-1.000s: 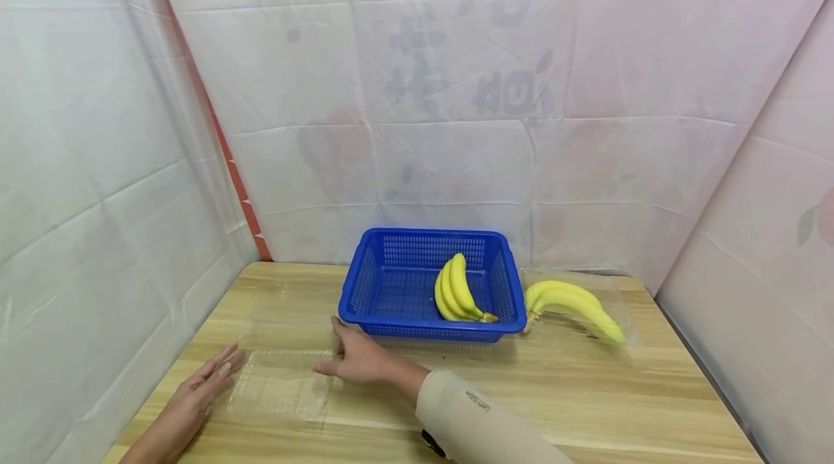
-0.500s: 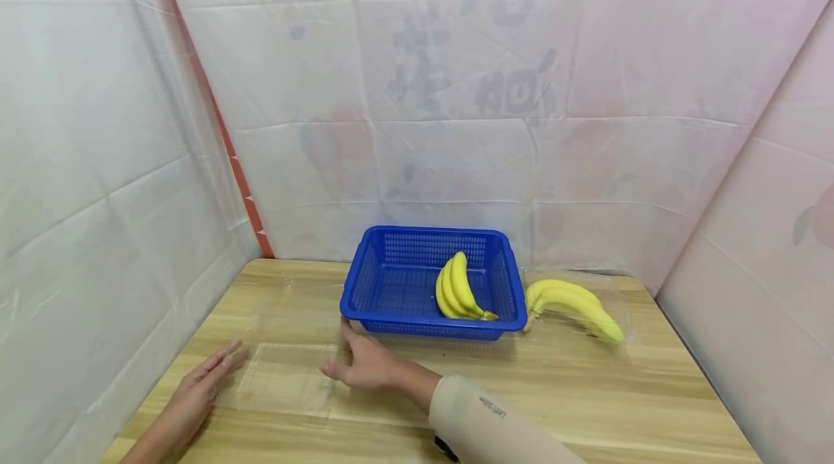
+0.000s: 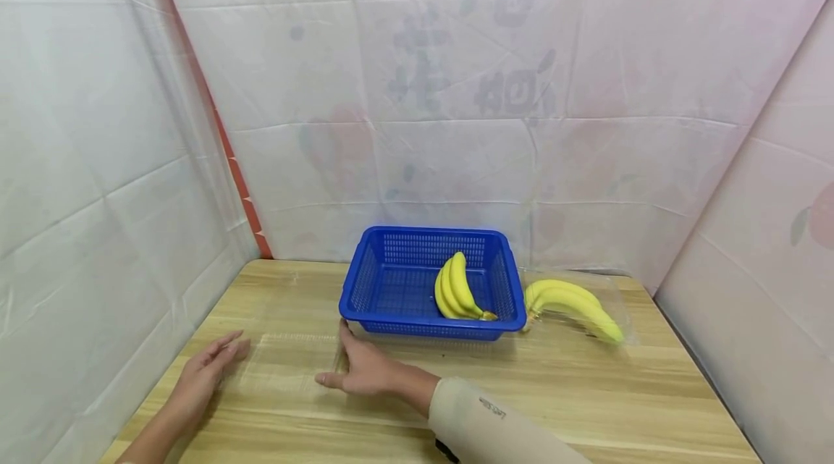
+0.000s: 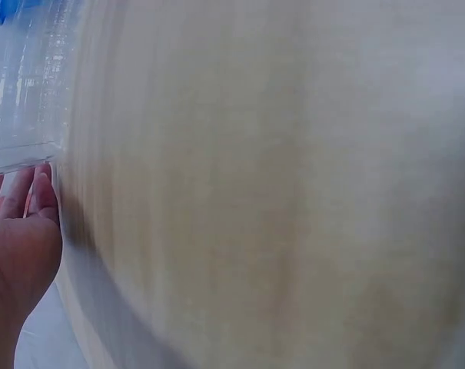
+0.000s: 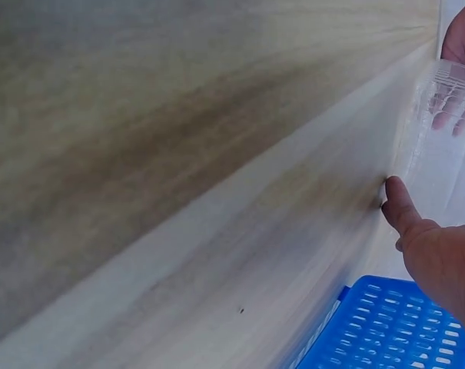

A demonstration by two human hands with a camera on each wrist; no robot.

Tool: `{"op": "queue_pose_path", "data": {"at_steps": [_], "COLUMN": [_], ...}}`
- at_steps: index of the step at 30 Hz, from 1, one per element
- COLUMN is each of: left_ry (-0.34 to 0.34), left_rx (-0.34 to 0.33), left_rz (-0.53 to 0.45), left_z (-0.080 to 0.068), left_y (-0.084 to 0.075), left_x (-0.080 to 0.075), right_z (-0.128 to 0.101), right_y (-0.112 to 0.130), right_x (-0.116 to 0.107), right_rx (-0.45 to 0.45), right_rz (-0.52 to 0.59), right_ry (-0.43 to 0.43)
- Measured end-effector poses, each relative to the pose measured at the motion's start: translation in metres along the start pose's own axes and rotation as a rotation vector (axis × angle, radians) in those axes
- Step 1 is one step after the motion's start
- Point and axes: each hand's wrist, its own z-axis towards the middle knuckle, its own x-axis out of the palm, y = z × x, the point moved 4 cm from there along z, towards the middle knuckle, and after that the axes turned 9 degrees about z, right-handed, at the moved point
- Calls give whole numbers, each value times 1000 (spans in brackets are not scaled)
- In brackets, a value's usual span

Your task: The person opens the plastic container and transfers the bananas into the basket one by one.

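Note:
A clear plastic clamshell container (image 3: 289, 363) lies with its lid up on the table between the two hands; its outline is faint. My left hand (image 3: 207, 371) is at its left side, fingers extended and fingertips right at the edge, as the left wrist view shows with the hand (image 4: 21, 246) by the clear wall. On the right side, my right hand (image 3: 368, 363) has thumb and fingers spread along the container's edge, close to the front left corner of the blue basket (image 3: 430, 328). In the right wrist view the thumb of that hand (image 5: 440, 254) points toward the container.
Inside the basket, a bunch of bananas (image 3: 456, 290) rests toward the right. Another bunch of bananas (image 3: 573, 305) lies in a clear container to the basket's right. White sheets (image 3: 443, 87) wall the wooden table (image 3: 586, 399) at the back and both sides.
The clear container has slid a little away from the person, toward the back of the table, with both hands staying at its sides. The basket and bananas stay put.

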Motion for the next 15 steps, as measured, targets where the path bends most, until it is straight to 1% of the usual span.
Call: {"op": "queue_pose_path", "data": {"at_steps": [5,7,12,15], "left_ry": [10,20,39,33], "left_rx": [-20,-52,-113,-137], "left_rz": [11,20,-45,-73], "left_z": [12,16,28,34], "left_y": [3,4,6,7], "left_x": [-4,-6,-6,-6], "right_z": [7,10,15,17], "right_y": [2,1,-2,-2], "right_x": [-3,-3,-3,-4], "right_rx": [-34,-28,4,10], "right_rz": [20,21,13,21], "right_ry": [-32,-42,-67,-81]}}
